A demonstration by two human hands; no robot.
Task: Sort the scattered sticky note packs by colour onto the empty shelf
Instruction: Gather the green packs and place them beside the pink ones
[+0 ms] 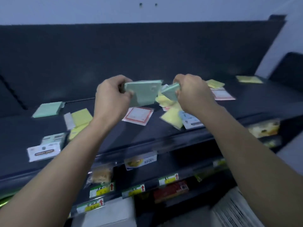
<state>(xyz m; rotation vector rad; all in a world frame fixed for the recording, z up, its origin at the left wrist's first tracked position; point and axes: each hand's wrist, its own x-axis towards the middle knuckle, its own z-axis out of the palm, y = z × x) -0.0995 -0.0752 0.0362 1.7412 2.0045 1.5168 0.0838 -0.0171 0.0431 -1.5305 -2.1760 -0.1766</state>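
Head view, frame centre: left hand (113, 95) closed on a flat pale-green sticky note pack in clear wrap (142, 93); right hand (192, 92) closed on a smaller green pack (170, 91). Both are lifted above the dark shelf (101, 128), seemingly gathering greens together. Left of centre: another green pack (48, 109) and yellow packs (81, 117) scattered. Printing on the labels is blurred; the right fingers are hidden.

The scene is dim, with a cold bluish cast and no visible lamp; the light is flat and leaves only faint shadows on the dark, matte shelf (164, 128). Nothing glares. Motion blur softens the whole frame, smearing the white ribbed object at the lower right (237, 212) into streaks and making the green and yellow price labels on the lower shelf edges (101, 190) unreadable. Wide-angle distortion bows the shelf lines toward the edges.
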